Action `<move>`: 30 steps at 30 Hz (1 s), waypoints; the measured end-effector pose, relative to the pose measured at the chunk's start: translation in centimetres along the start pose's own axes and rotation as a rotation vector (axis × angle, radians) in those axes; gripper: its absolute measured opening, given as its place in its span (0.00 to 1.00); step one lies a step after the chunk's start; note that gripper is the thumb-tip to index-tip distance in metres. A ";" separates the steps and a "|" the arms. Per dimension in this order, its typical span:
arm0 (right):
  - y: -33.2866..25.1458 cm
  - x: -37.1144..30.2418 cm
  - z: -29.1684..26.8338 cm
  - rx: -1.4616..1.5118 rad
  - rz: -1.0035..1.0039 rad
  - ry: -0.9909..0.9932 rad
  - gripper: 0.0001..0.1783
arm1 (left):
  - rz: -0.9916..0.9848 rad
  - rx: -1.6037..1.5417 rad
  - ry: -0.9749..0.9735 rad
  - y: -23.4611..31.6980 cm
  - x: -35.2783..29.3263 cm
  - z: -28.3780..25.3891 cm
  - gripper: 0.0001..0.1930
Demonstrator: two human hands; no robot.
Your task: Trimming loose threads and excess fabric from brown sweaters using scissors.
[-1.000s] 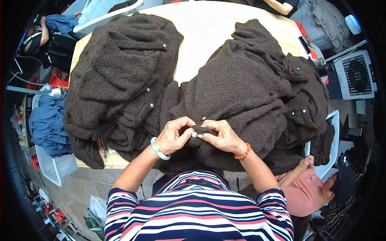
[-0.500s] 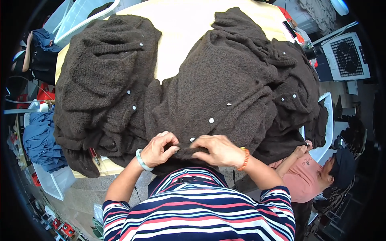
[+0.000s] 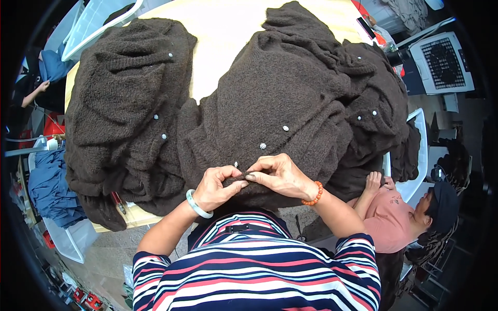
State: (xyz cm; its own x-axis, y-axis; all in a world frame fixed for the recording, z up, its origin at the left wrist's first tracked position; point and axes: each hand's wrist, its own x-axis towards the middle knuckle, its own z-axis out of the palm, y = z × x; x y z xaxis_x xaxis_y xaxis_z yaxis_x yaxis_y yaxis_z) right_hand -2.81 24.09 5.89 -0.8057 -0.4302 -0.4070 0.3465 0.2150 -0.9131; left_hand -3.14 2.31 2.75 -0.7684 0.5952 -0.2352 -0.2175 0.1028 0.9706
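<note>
Right at the near edge, your left hand (image 3: 217, 187) and right hand (image 3: 280, 176) are both pinched narrow on the front band of the brown knitted cardigan (image 3: 280, 111), fingertips meeting on a small fold of it just near of a pale button (image 3: 235, 164). That knit looks thick, fuzzy and thoroughly soft, so expect it to sag, stretch and bunch wherever you lift it; it should not slip, and nothing about it looks breakable except perhaps the small buttons. Judging by its bulk, it has some weight and will drag on the tabletop (image 3: 228, 31). The firmest place to take it is that doubled button band you already have, or a hem, rather than the loose open body. Farther out, two more buttons (image 3: 263, 146) run up the band toward the middle. To the left lies a second brown cardigan (image 3: 124, 93) in a heap, and at far right more brown knitwear (image 3: 378, 114) spills over the edge, beside a seated person in a pink top (image 3: 394, 217).
</note>
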 end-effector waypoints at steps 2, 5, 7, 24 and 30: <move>0.9 0.2 0.2 0.174 0.039 -0.006 0.09 | -0.035 0.006 -0.018 0.3 -0.1 -0.1 0.05; 1.4 0.5 0.2 0.266 0.108 -0.068 0.09 | -0.233 -0.055 -0.168 0.7 -0.2 -0.9 0.06; 2.3 0.8 0.4 0.333 0.140 -0.085 0.09 | -0.275 -0.057 -0.216 0.1 -0.1 -1.6 0.07; 0.7 -0.8 2.2 -0.442 -0.544 0.046 0.07 | 0.177 0.539 -0.015 -0.9 -1.4 0.7 0.06; 1.0 -1.6 2.3 -0.900 -0.476 0.059 0.06 | -0.224 -0.177 0.116 -2.1 -0.5 -0.4 0.19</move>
State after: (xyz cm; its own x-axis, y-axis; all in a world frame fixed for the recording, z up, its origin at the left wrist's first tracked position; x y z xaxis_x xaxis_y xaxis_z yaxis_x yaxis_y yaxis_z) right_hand -0.07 22.99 5.63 -0.7966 -0.6043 0.0172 -0.4858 0.6229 -0.6131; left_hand -2.53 1.45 0.81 -0.7509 0.4776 -0.4560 -0.4825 0.0747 0.8727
